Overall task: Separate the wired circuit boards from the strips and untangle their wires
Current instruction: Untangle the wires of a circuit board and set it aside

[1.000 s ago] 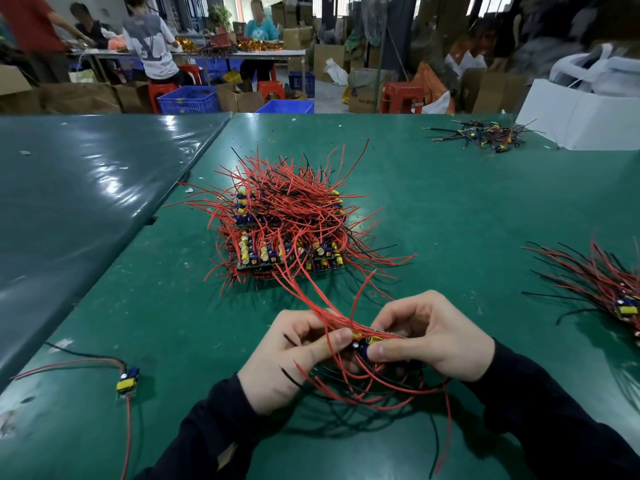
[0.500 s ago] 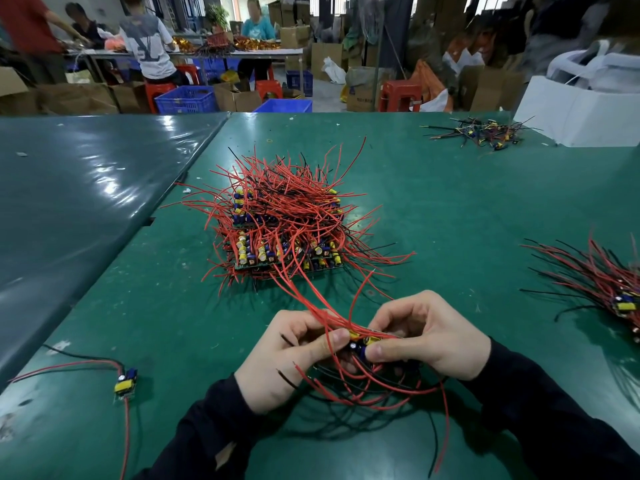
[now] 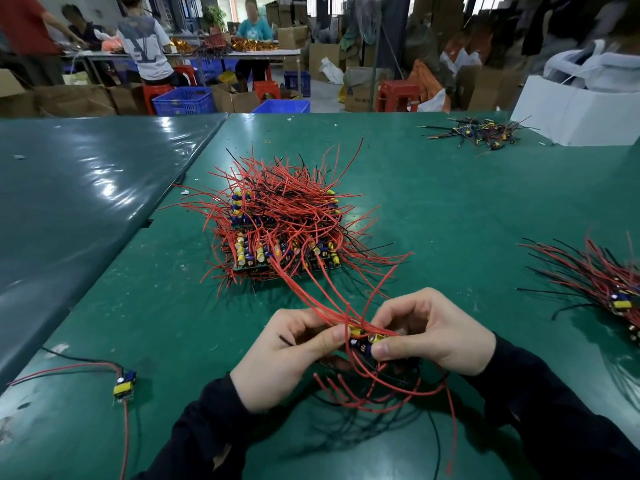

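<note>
Together, both hands pinch one strip of circuit boards above the green table.
Left hand and right hand thumbs press it; beyond the fingertips lies one big pile, one single board left, two smaller heaps right.

The big pile of wired boards sits mid-table. Nearer the person than the pile, the left hand and right hand pinch a board strip between them. Left of the pile and nearer lies a single board. Right of the pile lies a sorted bundle; behind it to the right, a small heap beside a box.
</note>
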`<state>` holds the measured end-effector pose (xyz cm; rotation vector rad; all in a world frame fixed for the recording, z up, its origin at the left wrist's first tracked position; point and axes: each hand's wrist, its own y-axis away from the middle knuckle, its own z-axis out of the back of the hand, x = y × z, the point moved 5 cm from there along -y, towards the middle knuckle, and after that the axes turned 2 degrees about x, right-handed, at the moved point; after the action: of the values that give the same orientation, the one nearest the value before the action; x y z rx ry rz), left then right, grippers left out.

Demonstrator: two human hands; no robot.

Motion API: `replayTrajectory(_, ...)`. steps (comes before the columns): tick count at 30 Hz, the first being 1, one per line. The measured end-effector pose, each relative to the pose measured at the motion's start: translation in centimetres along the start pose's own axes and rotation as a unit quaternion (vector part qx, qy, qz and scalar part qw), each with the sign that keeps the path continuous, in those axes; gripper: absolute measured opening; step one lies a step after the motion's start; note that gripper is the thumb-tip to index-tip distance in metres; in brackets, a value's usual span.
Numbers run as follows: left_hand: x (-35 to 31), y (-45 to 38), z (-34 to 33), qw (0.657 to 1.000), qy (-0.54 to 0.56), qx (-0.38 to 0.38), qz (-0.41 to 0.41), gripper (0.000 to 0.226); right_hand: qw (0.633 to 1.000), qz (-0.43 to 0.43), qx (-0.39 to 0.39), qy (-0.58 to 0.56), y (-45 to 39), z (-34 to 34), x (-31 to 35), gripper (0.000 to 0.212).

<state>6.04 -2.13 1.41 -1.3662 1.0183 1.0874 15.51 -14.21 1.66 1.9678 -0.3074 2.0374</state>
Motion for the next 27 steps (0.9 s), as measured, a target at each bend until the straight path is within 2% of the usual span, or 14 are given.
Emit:
replayTrajectory(3, -0.1, 0.0, 0.2, 1.000, -0.027, 0.004, -0.001, 0.017, 1.000, 0.011, 0.008, -0.011, -0.1, -0.2, 0.0, 0.014)
replayTrajectory(7, 0.2, 0.4, 0.1, 0.996, 0.085, 0.016, 0.026, 0.014, 0.998, 0.054, 0.029, -0.028, -0.2, -0.9, 0.2, 0.016)
replayTrajectory(9, 0.1, 0.4, 0.1, 0.994, 0.103, 0.000, 0.023, 0.014, 0.996, 0.068, 0.035, -0.037, -0.1, -0.9, 0.5, 0.014)
replayTrajectory(11, -0.3, 0.3, 0.5, 0.997, 0.056, -0.048, -0.001, 0.011, 0.997, 0.068, 0.009, -0.025, -0.1, -0.1, 0.6, 0.014)
replayTrajectory(15, 0.2, 0.1, 2.5, 0.976, -0.037, -0.214, -0.006, 0.017, 0.988, 0.043, -0.134, 0.059, -0.1, 2.6, 0.2, 0.016)
replayTrajectory(18, 0.7, 0.5, 4.2, 0.936, -0.028, -0.352, -0.001, 0.013, 0.945, 0.018, -0.218, 0.241, 0.5, 4.3, 0.1, 0.018)
replayTrajectory(20, 0.0, 1.1, 5.6, 0.901, 0.006, -0.433, -0.039, 0.019, 0.889, -0.017, -0.239, 0.390, 1.0, 5.3, 0.0, 0.015)
replayTrajectory(22, -0.7, 1.7, 6.9, 0.870, 0.071, -0.480, -0.080, 0.022, 0.825, -0.047, -0.263, 0.498, 1.3, 5.9, 0.4, 0.016)
replayTrajectory(24, -1.2, 1.9, 7.2, 0.864, 0.139, -0.474, -0.099, 0.022, 0.790, -0.055, -0.281, 0.542, 1.4, 6.2, 0.3, 0.041)
replayTrajectory(26, -1.4, 1.4, 6.1, 0.894, 0.179, -0.402, -0.080, 0.018, 0.795, -0.026, -0.300, 0.528, 1.4, 5.8, 0.8, 0.069)
replayTrajectory(27, -1.2, 1.1, 5.2, 0.916, 0.187, -0.349, -0.057, 0.013, 0.806, 0.023, -0.317, 0.499, 1.5, 5.2, 1.5, 0.072)
